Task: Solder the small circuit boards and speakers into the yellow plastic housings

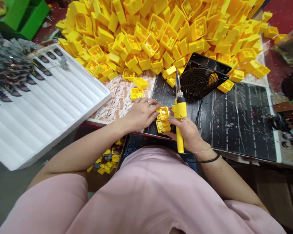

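Note:
My right hand (189, 131) is wrapped round a yellow soldering gun (179, 112), whose metal tip points away from me. Its thumb and fingers reach the right side of two small yellow plastic housings (163, 113), which lie one in front of the other at the table's near edge. Fine details inside these housings are too small to make out. From the left, my left hand (143, 112) lies with outstretched fingers, the fingertips touching the housings' left side. Just beyond that hand sit two more loose yellow housings (136, 94).
A big heap of yellow housings (146, 35) covers the table's far side. A black fan (200, 76) stands before it. To the left, a white foam tray (63, 107) holds rows of wired parts (12, 65). Green bins (19, 19) are far left; yellow pieces (107, 162) lie below the table.

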The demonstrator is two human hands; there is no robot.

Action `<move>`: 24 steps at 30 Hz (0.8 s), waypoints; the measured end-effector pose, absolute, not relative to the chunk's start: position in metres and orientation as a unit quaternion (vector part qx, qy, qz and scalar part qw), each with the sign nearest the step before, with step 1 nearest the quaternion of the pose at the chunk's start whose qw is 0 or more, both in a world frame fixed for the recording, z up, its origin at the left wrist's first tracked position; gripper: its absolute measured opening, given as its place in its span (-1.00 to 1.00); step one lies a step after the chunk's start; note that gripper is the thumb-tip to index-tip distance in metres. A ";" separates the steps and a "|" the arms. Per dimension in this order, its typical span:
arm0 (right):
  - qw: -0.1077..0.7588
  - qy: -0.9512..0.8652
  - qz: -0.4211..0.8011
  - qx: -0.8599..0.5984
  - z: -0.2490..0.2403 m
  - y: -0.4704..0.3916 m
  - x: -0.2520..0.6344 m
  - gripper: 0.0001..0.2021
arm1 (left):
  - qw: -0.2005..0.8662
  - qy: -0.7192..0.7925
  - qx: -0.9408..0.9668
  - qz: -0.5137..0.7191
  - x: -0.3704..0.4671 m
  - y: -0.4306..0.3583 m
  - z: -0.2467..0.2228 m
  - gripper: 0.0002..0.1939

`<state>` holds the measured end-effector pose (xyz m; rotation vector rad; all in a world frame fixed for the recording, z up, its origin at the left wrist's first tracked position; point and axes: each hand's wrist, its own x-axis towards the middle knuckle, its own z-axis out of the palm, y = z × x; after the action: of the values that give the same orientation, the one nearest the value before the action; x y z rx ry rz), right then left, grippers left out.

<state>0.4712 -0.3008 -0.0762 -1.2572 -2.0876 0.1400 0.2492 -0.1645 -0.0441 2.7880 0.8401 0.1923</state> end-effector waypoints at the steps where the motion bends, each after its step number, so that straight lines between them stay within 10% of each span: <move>1: 0.345 -0.806 0.053 -0.478 -0.075 -0.298 0.472 -0.55 | 0.101 0.317 0.939 0.089 0.246 -0.158 -0.042 -0.44; 8: 0.319 -0.827 0.077 -0.457 -0.078 -0.278 0.467 -0.46 | 0.071 0.521 0.849 0.054 0.248 -0.093 -0.033 -0.38; 24: 0.341 -0.781 0.092 -0.515 -0.076 -0.298 0.478 -0.45 | 0.163 0.307 0.938 0.016 0.264 -0.117 -0.044 -0.46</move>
<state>0.4781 -0.2980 -0.0755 -1.3395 -2.0323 0.2390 0.2640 -0.1168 -0.0435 2.6740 0.8745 0.0445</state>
